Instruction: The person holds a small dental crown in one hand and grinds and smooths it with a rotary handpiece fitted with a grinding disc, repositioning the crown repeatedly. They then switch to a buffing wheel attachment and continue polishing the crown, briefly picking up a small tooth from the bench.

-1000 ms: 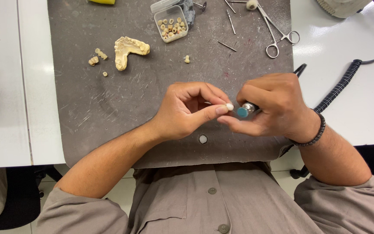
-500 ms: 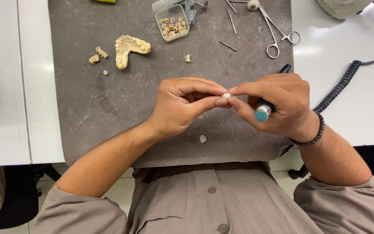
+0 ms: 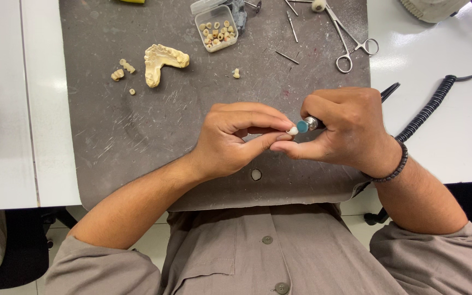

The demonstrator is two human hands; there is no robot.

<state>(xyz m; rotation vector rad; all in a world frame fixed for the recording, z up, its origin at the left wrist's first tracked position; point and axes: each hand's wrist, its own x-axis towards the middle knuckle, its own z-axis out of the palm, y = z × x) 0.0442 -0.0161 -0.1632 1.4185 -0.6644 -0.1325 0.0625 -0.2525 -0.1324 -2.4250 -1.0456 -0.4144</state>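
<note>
White tooth piece (image 3: 292,130) pinched tight in left hand (image 3: 230,139) fingers (image 3: 266,141), above grey mat (image 3: 137,136). Right hand (image 3: 345,131) closed around handpiece, blue tip (image 3: 302,127) touching it. Small grip: a slip could nick fingertips or fling the piece among counter (image 3: 438,125) clutter.

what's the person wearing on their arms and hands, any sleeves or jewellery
Both hands are bare, with no gloves or rings visible. The right hand has a dark beaded bracelet around the wrist. The left hand has nothing on its wrist. Grey-brown shirt sleeves are pushed up to about the elbows, leaving the forearms uncovered; the shirt buttons down the front.
</note>
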